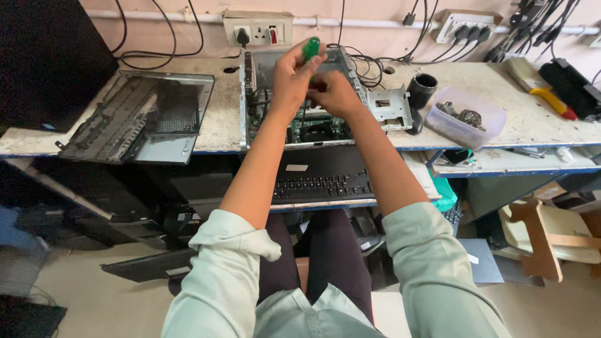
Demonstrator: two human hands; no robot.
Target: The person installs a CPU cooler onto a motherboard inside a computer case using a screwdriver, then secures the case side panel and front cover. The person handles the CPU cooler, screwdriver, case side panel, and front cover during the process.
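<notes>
Both hands over the open case [250, 94], a screwdriver [311, 47] in the left hand [289, 78].

The left hand is closed round the screwdriver; its green handle sticks out at 12 o'clock, long axis near upright, tip hidden behind the fingers. The right hand [335, 94] sits just beside it at 4 o'clock, fingers curled near the shaft; what it pinches, if anything, cannot be told. The board [313, 128] lies at 6 o'clock below both hands. Case walls hem the work at 9 and 3. A side panel [141, 116] lies well apart at 9, a bracket [389, 106] near at 3, a tub [466, 119] further out. The keyboard [322, 184] is at 6, under the bench [219, 128] edge.
</notes>
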